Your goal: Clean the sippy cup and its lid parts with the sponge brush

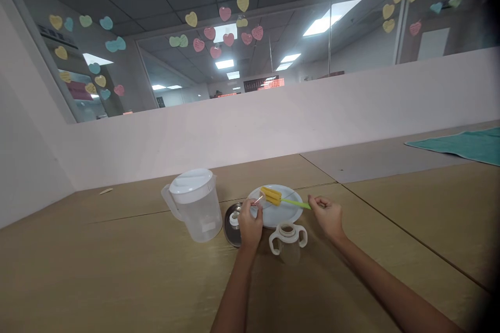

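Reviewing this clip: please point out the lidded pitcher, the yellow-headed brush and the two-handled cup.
Lidded pitcher [201,214]: head view, on its translucent body.
Yellow-headed brush [273,197]: head view, on its yellow head.
Two-handled cup [290,251]: head view, on its clear body.

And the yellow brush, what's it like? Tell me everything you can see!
The brush has a chunky, grooved yellow head that looks like sponge, and a thin bright green handle, probably plastic. It's nearly level, its head pointing left, and shows against the white plate. The right hand grips the handle's end. The head is right by the clear piece in the left hand; I can't tell whether they touch.
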Available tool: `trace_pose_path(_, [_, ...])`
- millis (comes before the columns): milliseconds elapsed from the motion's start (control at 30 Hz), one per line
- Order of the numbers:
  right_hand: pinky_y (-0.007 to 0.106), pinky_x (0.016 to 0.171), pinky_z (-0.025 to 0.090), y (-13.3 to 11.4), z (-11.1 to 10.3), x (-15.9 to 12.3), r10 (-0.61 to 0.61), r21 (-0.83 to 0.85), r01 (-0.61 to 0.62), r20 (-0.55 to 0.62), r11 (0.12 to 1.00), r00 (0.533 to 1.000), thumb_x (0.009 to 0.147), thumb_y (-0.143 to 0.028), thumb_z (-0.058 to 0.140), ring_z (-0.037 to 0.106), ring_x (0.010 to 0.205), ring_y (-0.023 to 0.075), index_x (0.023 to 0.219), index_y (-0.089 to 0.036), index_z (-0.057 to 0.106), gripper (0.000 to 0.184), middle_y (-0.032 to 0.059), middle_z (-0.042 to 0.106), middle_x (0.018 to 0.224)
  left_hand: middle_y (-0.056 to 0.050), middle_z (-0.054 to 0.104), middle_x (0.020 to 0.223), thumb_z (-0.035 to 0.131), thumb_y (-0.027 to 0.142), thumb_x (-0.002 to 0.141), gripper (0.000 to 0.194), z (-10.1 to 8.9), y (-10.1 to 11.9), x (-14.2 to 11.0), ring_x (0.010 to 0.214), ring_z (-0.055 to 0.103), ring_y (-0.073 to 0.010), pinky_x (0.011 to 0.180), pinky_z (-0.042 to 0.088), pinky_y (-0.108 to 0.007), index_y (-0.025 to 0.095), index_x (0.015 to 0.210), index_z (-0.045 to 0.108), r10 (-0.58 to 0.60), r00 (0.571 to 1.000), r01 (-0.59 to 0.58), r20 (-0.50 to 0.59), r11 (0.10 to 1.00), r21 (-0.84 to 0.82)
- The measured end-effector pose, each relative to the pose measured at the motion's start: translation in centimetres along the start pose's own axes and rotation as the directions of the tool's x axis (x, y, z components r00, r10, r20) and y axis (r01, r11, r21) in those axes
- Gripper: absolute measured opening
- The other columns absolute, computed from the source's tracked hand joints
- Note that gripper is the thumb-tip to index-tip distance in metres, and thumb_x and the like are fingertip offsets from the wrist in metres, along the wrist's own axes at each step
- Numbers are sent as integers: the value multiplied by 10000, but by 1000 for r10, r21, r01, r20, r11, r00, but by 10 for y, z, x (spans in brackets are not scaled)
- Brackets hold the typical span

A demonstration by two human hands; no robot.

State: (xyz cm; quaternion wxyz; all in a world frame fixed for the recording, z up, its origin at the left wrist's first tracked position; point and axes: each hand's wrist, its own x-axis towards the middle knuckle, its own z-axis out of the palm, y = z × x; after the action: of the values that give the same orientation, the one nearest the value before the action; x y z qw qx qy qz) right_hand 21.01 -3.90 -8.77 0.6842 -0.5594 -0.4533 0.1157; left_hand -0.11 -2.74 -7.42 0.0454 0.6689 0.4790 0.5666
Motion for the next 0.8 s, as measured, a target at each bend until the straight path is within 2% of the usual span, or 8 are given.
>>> trace_pose_path(167, [224,456,299,1,-1,3,21,18,-21,8,1000,1000,680,-517,537,347,435,88,446,-155,500,432,-32,367,423,-30,652,863,509,236,793,65,-2,2,1,837,600,-179,788,443,-305,206,817,561,14,1000,-14,4,999,33])
trace_pose_path(367, [221,506,343,6,1,1,-2,17,2,30,1000,1000,681,-523,541,414,497,108,449,-155,503,436,-15,421,469,-4,616,752,527,390,807,215,-2,5,0,743,573,-148,714,428,-255,182,758,551,4,996,5,86,995,-104])
trace_pose_path(533, [218,492,328,7,3,1,7,19,-8,27,1000,1000,678,-516,544,402,493,104,446,-155,498,432,-18,408,466,1,595,726,522,413,812,254,-3,9,0,725,559,-139,699,417,-242,173,730,541,9,992,15,128,982,-188])
trace_pose_path(667, [218,490,324,8,3,2,27,31,-27,22,999,999,685,-492,543,394,481,99,452,-153,502,413,-23,401,463,9,582,712,515,400,814,245,-4,9,1,719,554,-136,700,420,-244,176,719,535,19,983,15,181,982,-186])
trace_pose_path(800, [220,478,316,7,1,2,41,47,-42,22,998,999,678,-488,550,386,462,95,449,-157,501,405,-26,407,451,0,604,739,503,394,818,233,-4,7,-1,762,567,-153,750,430,-274,183,728,545,36,970,-12,240,995,-100])
